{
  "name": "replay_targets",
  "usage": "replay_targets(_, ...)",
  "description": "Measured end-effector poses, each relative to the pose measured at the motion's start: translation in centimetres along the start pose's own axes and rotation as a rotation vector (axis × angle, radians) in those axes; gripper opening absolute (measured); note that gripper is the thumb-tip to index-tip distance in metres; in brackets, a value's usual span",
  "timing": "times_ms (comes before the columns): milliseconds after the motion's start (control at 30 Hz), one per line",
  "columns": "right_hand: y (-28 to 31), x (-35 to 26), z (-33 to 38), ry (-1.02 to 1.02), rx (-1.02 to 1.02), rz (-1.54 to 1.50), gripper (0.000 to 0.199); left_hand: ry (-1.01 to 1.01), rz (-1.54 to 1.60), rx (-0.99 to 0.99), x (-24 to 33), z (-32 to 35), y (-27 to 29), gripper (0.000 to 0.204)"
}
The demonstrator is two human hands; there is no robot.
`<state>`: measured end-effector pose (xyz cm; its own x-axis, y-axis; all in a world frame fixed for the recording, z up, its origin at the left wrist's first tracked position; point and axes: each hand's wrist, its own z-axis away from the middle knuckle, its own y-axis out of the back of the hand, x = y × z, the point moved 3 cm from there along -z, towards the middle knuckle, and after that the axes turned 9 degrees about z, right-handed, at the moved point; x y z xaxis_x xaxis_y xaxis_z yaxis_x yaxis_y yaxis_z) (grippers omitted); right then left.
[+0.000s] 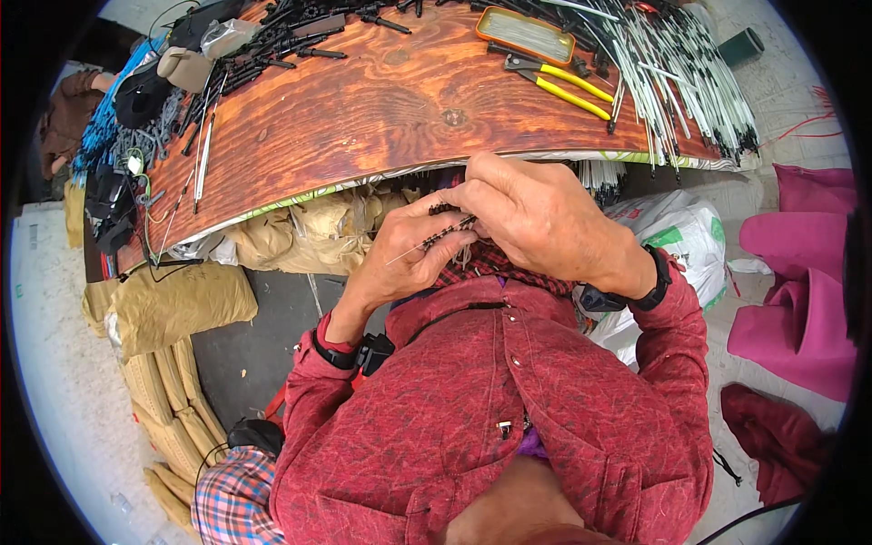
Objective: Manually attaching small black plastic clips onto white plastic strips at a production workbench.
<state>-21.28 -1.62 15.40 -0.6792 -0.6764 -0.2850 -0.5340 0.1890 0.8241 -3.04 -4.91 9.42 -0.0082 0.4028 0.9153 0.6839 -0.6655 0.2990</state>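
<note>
Just off the table's near edge, my two hands are close together in front of my red jacket. My left hand [400, 257] is closed, pinching a short black ribbed strip [445, 234] between thumb and fingers. A second dark beaded piece shows by its index finger. From the left hand's grip a thin pale wire [400, 257] sticks out to the lower left. My right hand [549, 222] bends over the strip's upper end with its fingertips pressed together. Whatever sits between those fingertips is hidden by the hand itself.
On the wooden table [363, 118] lie yellow-handled pliers [568, 88], an orange-rimmed tray [486, 13] of thin pale rods, a pile of black-tipped white rods [686, 82] and black rod parts [263, 54]. Brown wrapped bundles [186, 309] stand left; a white bag [690, 236] is at right.
</note>
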Motion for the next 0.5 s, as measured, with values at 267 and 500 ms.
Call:
replay_targets(267,-0.8,1.3,0.1,-0.059,0.019,-0.287,0.020,-0.026,0.056,-0.002,-0.5,0.0,0.1,0.021)
replay_targets(500,-1.5,2.2,0.2,-0.114,0.015,-0.429,0.014,-0.012,0.169,-0.034,-0.5,-0.4,0.1,0.019)
